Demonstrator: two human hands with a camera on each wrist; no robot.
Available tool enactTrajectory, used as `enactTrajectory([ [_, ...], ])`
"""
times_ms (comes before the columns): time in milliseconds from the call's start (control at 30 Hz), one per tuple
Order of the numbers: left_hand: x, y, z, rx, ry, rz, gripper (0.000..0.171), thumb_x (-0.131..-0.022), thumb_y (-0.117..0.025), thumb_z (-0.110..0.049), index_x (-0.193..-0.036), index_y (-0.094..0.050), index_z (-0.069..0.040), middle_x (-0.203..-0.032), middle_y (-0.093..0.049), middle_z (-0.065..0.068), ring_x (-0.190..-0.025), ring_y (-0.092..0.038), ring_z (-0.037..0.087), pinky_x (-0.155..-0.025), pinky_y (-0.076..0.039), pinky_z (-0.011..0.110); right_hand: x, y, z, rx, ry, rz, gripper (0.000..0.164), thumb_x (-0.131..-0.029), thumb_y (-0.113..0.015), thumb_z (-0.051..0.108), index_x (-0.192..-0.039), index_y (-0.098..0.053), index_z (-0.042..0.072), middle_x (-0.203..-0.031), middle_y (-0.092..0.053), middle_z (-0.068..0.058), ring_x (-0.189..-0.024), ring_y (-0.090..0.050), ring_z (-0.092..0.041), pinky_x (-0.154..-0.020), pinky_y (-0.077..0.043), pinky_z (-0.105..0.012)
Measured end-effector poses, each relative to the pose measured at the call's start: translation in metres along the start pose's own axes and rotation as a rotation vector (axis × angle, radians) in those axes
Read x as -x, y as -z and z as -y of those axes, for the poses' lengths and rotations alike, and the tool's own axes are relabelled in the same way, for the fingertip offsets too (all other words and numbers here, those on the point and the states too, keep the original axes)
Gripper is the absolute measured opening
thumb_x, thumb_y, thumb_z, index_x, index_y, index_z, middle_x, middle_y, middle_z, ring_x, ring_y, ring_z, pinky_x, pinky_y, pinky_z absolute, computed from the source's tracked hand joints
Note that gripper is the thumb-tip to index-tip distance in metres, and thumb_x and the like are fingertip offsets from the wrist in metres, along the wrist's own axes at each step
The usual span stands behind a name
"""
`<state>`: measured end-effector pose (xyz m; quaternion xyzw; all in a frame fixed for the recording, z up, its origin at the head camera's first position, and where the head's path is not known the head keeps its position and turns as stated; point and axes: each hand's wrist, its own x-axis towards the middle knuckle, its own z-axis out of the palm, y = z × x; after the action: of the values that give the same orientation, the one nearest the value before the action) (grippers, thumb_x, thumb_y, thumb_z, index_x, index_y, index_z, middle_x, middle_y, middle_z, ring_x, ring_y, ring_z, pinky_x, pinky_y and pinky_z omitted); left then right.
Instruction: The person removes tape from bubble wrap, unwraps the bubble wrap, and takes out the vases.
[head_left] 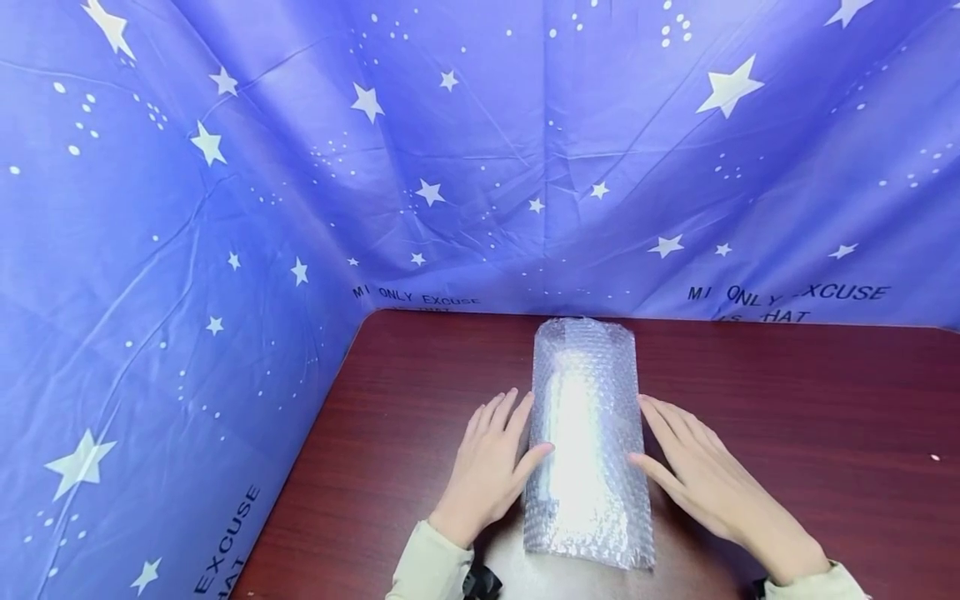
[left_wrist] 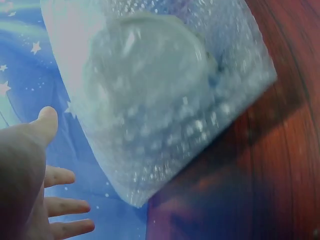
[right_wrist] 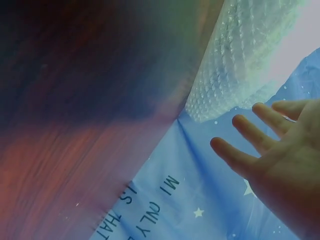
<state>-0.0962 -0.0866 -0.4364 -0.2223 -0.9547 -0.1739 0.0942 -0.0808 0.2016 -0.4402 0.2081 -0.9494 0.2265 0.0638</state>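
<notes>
A bubble-wrap package (head_left: pixel 588 467) stretches lengthwise away from me over the table, glare whitening its middle. Through the wrap in the left wrist view shows a pale, rounded end of something (left_wrist: pixel 155 65); its kind cannot be made out. At the package's left side is my left hand (head_left: pixel 486 471), its fingers extended and its thumb at the wrap's edge. My right hand (head_left: pixel 705 479) lies along the opposite side with straight fingers. In the right wrist view those fingers (right_wrist: pixel 250 135) look spread beside the bubble wrap (right_wrist: pixel 230 65). Whether either hand presses on it, I cannot tell.
The dark red wooden table (head_left: pixel 787 400) has a blue curtain (head_left: pixel 480 167) with white stars and black lettering behind it and along its left side. A tiny pale speck (head_left: pixel 934 457) lies on the right of the tabletop.
</notes>
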Motion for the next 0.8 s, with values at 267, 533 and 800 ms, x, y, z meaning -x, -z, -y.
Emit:
enactTrajectory([
  [267, 0.004, -0.002, -0.011, 0.068, -0.016, 0.014, 0.067, -0.103, -0.031, -0.058, -0.15, -0.041, -0.011, -0.152, -0.044, 0.009, -0.14, -0.043, 0.026, -0.115, -0.036, 0.045, -0.011, -0.002, 0.006, -0.041, -0.013, 0.059, 0.066, -0.103, -0.05, 0.042, -0.155, -0.03, 0.006, -0.153, -0.036, -0.016, -0.138, -0.035, -0.036, -0.104, -0.032, -0.059],
  [533, 0.008, -0.002, -0.017, 0.125, 0.014, 0.086, 0.069, -0.1, -0.035, -0.062, -0.152, -0.038, -0.017, -0.154, -0.043, 0.006, -0.14, -0.043, 0.024, -0.111, -0.04, 0.046, -0.02, -0.009, 0.008, -0.058, 0.007, 0.062, 0.062, -0.104, -0.048, 0.042, -0.151, -0.036, 0.003, -0.147, -0.041, -0.015, -0.135, -0.039, -0.035, -0.104, -0.035, -0.059],
  [800, 0.01, -0.006, -0.023, 0.155, 0.057, 0.135, 0.074, -0.097, -0.035, -0.07, -0.155, -0.034, -0.024, -0.156, -0.04, 0.004, -0.14, -0.042, 0.023, -0.11, -0.041, 0.048, -0.022, -0.011, 0.009, -0.034, 0.051, 0.025, 0.056, -0.103, -0.052, 0.037, -0.145, -0.044, 0.002, -0.142, -0.046, -0.013, -0.13, -0.042, -0.031, -0.102, -0.04, -0.055],
])
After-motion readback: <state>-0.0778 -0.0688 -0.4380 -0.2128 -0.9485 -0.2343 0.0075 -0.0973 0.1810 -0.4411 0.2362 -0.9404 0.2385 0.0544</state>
